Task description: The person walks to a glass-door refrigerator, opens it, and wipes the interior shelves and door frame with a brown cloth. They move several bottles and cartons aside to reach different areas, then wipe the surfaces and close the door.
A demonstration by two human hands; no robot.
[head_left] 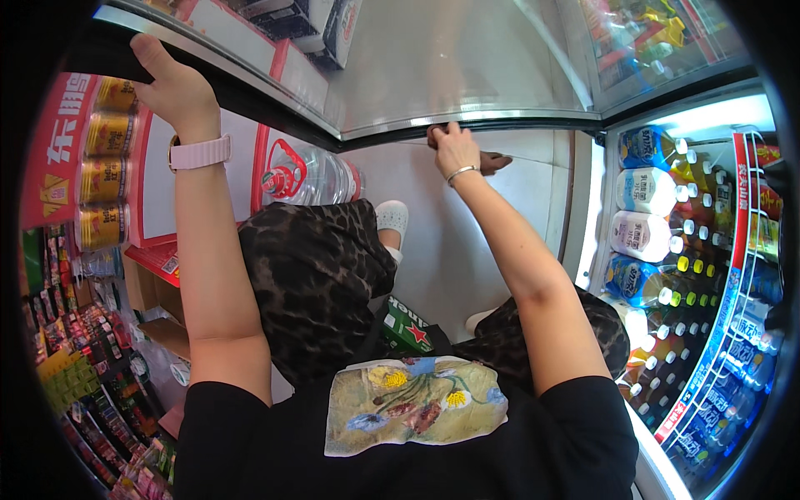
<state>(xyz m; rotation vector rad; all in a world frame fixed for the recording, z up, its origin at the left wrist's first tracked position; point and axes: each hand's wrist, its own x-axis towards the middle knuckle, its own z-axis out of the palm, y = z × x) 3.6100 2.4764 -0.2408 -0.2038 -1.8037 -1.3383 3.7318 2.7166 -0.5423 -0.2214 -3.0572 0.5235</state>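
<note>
A glass cooler door stands open in front of me, its metal frame edged with a black seal. My left hand, with a pink-strapped watch at the wrist, grips the door frame at the upper left; the thumb shows and the other fingers are hidden. At the door's lower edge, my right hand pinches a brown cloth against the black seal. Parts of that cloth stick out on both sides of the fingers. A thin bracelet circles this wrist.
On the right, the lit cooler holds rows of bottles behind a wire shelf rack. Stacked drink cans and a large water bottle stand left. A green beer carton lies between my legs on the tiled floor.
</note>
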